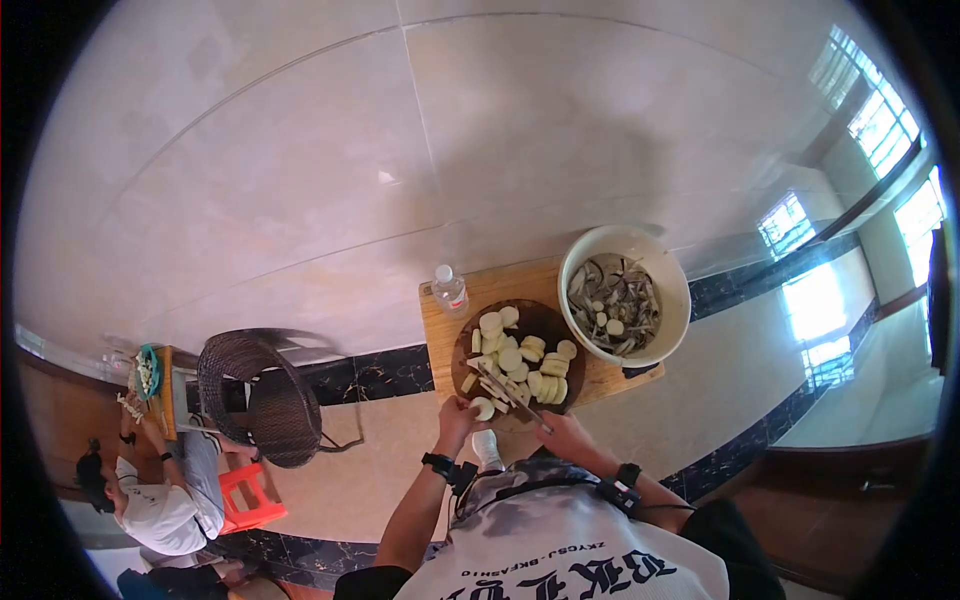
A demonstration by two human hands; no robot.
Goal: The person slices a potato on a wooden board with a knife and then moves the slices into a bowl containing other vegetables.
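Note:
My right hand (pixel 568 437) is closed round the handle of a knife (pixel 510 392), its blade lying over the pale pieces on a round dark cutting board (pixel 545 322). At the board's near left edge, my left hand (pixel 457 420) has its fingers bent against a round pale vegetable slice (pixel 483 408). Some cut strips lie beside the blade. Several more round slices (pixel 511 359) are spread and stacked across the board. The exact kind of vegetable is not clear.
A wooden table (pixel 440 335) carries the board, a clear bottle (pixel 449 290) and a large pale basin (pixel 672 275) of cut strips. To the left stand a dark wicker chair (pixel 285 420) and a red stool (pixel 247 500). Another person (pixel 165 515) sits handling food at a small table.

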